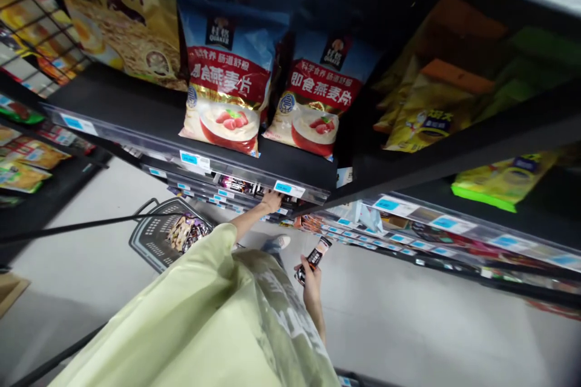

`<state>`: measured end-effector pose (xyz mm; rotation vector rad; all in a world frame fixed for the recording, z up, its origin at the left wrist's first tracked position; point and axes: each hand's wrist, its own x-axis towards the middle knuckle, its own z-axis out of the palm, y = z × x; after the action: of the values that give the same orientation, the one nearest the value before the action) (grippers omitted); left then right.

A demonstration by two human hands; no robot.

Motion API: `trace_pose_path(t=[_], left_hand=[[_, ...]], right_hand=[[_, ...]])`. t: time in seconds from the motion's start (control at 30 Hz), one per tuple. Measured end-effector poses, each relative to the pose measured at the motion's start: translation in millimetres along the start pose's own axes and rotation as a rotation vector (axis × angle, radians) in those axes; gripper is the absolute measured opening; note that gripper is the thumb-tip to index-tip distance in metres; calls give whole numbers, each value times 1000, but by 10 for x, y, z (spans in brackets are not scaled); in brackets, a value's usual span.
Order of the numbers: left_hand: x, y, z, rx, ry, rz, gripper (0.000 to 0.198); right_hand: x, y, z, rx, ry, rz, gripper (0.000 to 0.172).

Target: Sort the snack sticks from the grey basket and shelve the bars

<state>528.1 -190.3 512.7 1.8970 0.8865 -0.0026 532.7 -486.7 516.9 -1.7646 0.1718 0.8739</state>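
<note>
My right hand [311,273] is closed around a black packet [316,256] with a pale end, held over the floor below the shelves. My left hand [271,201] reaches in at a lower shelf, just under the front edge of the upper one; its fingertips are hidden among dark packets there. Close to its left lies a dark and purple packet [236,184] on that lower shelf. A grey basket [152,231] stands on the floor at the left, holding several dark and cream-coloured packets [187,233].
The upper shelf [136,112] bears red and blue oatmeal bags [227,84], a gold bag [122,12] and yellow bags [426,109]. A dark bar crosses at the right. Wire mesh and another shelf stand left; a shoe [282,242] shows below.
</note>
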Motion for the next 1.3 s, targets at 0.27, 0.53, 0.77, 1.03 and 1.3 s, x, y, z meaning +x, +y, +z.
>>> trace_pose_path(t=[0.27, 0.53, 0.77, 1.03, 1.3], left_hand=[[104, -24, -39, 359, -19, -34, 48], [-106, -187, 2, 575, 8, 32, 48], [-291, -405, -62, 597, -30, 184, 44], [-1034, -625, 50, -42, -21, 263, 47], [-1701, -979, -192, -960, 103, -177, 56]], right_hand=[[-49, 2, 3, 0, 3, -42, 39], [-207, 155, 136, 93, 5, 28, 43], [-283, 125, 460, 238, -71, 3, 56], [-273, 122, 765, -53, -411, -157, 49], [-351, 193, 1052, -274, -750, -120, 47]])
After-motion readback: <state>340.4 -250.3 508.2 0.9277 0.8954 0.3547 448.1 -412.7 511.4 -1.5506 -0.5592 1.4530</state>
